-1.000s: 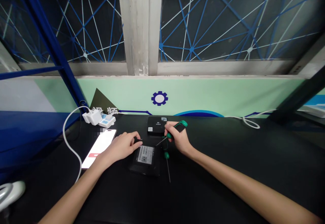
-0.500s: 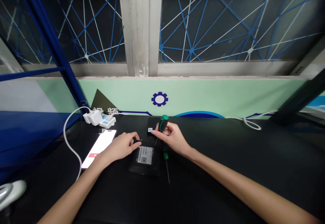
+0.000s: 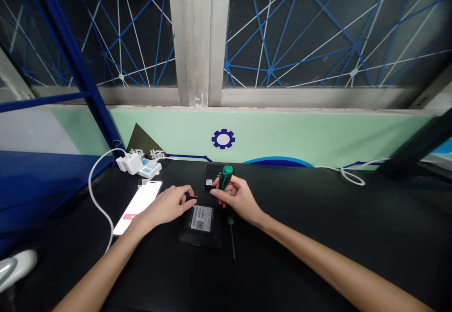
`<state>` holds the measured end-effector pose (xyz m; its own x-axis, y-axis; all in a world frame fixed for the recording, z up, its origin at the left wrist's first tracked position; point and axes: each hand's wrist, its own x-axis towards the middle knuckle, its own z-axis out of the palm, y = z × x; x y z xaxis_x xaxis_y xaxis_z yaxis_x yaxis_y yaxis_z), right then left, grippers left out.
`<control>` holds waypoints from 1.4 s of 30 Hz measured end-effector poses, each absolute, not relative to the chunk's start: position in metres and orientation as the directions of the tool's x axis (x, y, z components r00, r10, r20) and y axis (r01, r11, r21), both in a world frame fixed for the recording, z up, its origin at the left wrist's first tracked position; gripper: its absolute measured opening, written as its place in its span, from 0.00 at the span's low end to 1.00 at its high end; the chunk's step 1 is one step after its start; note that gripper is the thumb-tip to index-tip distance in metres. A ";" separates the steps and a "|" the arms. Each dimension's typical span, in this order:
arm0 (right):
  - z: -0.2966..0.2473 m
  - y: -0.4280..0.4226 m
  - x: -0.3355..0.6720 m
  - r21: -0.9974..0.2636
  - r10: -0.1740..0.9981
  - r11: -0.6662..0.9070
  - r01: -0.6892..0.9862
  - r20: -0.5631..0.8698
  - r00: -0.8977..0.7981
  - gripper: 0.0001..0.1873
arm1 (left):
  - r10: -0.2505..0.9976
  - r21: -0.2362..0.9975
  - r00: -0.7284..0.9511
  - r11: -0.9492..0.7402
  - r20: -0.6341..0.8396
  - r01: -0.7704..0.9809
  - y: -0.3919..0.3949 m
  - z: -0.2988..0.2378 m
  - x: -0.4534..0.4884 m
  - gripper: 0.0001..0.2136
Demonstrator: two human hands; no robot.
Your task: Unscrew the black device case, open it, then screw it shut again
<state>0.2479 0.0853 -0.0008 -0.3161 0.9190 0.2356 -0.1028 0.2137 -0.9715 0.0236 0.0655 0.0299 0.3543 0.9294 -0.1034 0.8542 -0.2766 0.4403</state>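
My right hand (image 3: pixel 240 198) is closed around the green and black handle of a screwdriver (image 3: pixel 225 177), held steeply tilted over the far right corner of a flat black device (image 3: pixel 185 237). Its tip is hidden behind my fingers. The device lies on the table with a white printed label (image 3: pixel 201 218) facing up. At its far left corner, my left hand (image 3: pixel 173 203) pinches a dark part with thumb and curled fingers. A second screwdriver (image 3: pixel 230 221) with a green handle lies right of the device, its shaft pointing toward me.
Behind my right hand lies another black box with a small white label (image 3: pixel 209 182). A lit phone (image 3: pixel 139 206) is left of my left hand, near a white charger and power strip (image 3: pixel 150 167). A white cable (image 3: pixel 94 199) loops along the left. A white object (image 3: pixel 21 267) stands far left.
The screwdriver in my right hand has shifted slightly and tilted, its handle a little lower. My left hand and the device stay nearly in place. The view has shifted slightly.
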 end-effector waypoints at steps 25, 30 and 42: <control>-0.017 0.087 0.244 -0.964 0.934 0.177 -0.199 0.228 -0.276 0.26 | 0.935 0.377 0.341 -0.282 -0.098 0.882 0.063 0.027 0.024 0.17; -0.020 0.086 0.246 -0.965 0.937 0.167 -0.202 0.219 -0.272 0.25 | 0.930 0.385 0.353 -0.291 -0.099 0.876 0.064 0.029 0.025 0.16; -0.019 0.085 0.247 -0.963 0.914 0.190 -0.189 0.244 -0.324 0.23 | 0.925 0.385 0.371 -0.317 -0.076 0.867 0.064 0.027 0.024 0.15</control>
